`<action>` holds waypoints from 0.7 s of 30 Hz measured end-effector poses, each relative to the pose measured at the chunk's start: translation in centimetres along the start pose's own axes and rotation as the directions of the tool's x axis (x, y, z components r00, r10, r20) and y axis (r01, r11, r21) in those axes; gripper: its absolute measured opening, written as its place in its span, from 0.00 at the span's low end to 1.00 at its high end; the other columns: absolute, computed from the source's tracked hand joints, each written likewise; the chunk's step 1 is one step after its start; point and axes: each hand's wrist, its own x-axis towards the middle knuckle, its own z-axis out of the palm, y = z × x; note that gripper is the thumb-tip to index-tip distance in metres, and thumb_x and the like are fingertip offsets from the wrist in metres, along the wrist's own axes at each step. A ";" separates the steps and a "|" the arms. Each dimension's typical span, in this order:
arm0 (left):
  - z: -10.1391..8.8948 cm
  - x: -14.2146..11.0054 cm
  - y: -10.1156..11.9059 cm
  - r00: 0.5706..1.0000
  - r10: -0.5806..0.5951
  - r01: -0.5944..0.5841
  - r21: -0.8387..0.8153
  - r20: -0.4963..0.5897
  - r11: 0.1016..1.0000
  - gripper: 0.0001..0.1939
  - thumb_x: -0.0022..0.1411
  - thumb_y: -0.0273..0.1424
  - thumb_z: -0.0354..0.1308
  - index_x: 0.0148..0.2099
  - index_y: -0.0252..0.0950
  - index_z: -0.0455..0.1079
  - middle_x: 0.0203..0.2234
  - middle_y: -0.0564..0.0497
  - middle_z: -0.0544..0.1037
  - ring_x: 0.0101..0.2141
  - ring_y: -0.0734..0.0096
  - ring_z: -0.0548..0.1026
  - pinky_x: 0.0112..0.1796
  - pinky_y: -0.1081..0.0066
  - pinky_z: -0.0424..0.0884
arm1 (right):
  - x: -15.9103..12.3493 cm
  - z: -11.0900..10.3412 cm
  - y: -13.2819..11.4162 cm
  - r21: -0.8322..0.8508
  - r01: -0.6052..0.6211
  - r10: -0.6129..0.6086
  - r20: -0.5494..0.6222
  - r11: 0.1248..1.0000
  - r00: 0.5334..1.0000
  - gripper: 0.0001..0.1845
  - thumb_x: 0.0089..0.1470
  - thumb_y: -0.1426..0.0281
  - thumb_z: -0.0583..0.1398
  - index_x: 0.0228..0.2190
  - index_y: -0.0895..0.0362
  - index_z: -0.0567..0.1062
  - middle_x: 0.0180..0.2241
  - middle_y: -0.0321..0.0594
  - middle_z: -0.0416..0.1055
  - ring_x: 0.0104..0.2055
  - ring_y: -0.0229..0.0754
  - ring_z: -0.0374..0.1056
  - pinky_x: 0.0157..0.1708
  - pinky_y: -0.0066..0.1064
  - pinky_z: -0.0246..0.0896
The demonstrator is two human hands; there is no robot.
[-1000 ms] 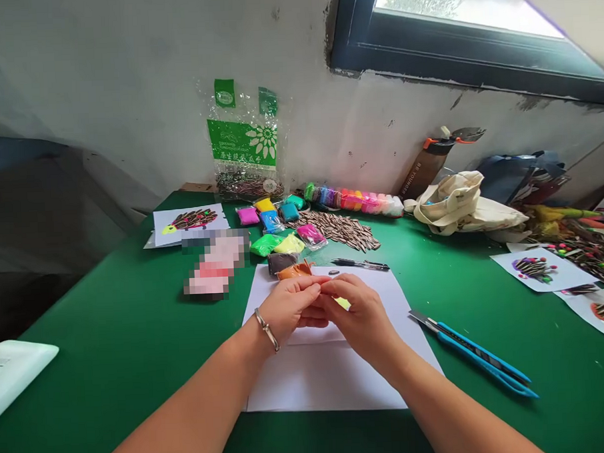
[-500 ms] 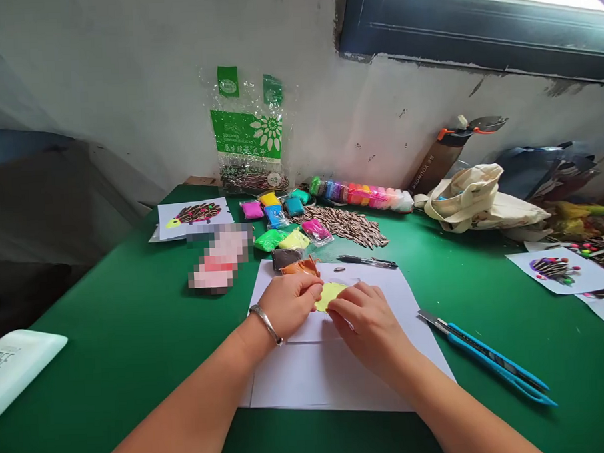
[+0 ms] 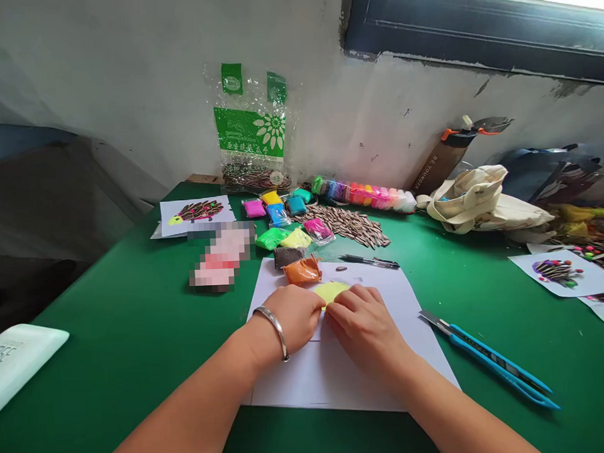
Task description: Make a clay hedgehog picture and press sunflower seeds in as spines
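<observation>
A flat, rounded piece of pale yellow clay (image 3: 333, 290) lies on white paper (image 3: 289, 380). At its near edge, the closed fingertips of my left hand (image 3: 296, 317) and my right hand (image 3: 365, 320) meet, almost touching each other. Whatever they pinch is hidden by the fingers. A silver bangle (image 3: 275, 329) circles my left wrist. Just beyond my left hand is an orange clay packet (image 3: 302, 270), with a dark packet (image 3: 287, 256) behind it. One sunflower seed (image 3: 340, 269) lies on the paper past the yellow clay.
A pen (image 3: 368, 261) lies along the paper's far edge; a blue utility knife (image 3: 501, 361) is on the right. Behind are loose seeds (image 3: 354, 224), several clay packets (image 3: 279, 214) and a seed bag (image 3: 251, 142). A seed picture (image 3: 196, 214) lies left, a cloth bag (image 3: 475, 199) right.
My left hand has moved down and turned palm-down, its fingertips now at the clay's near edge beside my right hand's. More of the orange packet shows. The view has shifted slightly.
</observation>
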 end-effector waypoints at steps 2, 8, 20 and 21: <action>-0.1 -0.1 0.1 0.999 -0.011 0.010 0.029 0.048 1.000 0.14 0.60 0.28 0.48 0.28 0.39 0.75 0.24 0.47 0.79 0.25 0.62 0.73 0.24 0.69 0.56 | 0.0 0.0 -0.1 0.028 -0.002 0.002 0.023 1.000 1.000 0.08 0.56 0.76 0.58 0.27 0.56 0.74 0.27 0.38 0.69 0.34 0.40 0.58 0.35 0.34 0.45; -0.1 -0.3 0.1 0.996 0.006 -0.011 0.048 0.091 0.999 0.14 0.61 0.29 0.49 0.32 0.40 0.77 0.26 0.46 0.80 0.26 0.61 0.74 0.24 0.69 0.56 | 0.1 -1.2 -0.1 0.179 -0.049 0.033 0.091 0.983 0.995 0.09 0.54 0.77 0.57 0.28 0.55 0.76 0.27 0.38 0.70 0.34 0.40 0.59 0.34 0.34 0.46; -0.1 -0.3 0.1 0.993 0.050 -0.060 0.092 0.105 0.994 0.13 0.61 0.28 0.49 0.34 0.42 0.76 0.25 0.49 0.80 0.26 0.62 0.75 0.23 0.70 0.56 | 0.4 -2.8 -0.3 0.235 -0.081 0.025 0.233 0.969 0.972 0.11 0.53 0.78 0.57 0.30 0.53 0.77 0.27 0.38 0.69 0.34 0.40 0.59 0.34 0.34 0.46; -0.2 -0.3 0.1 0.992 0.048 -0.060 0.102 0.118 0.993 0.13 0.61 0.28 0.49 0.35 0.42 0.76 0.26 0.49 0.80 0.26 0.62 0.75 0.23 0.70 0.56 | 0.4 -2.9 -0.3 0.232 -0.078 0.017 0.254 0.969 0.967 0.11 0.53 0.78 0.57 0.30 0.53 0.78 0.27 0.38 0.69 0.35 0.40 0.59 0.34 0.34 0.46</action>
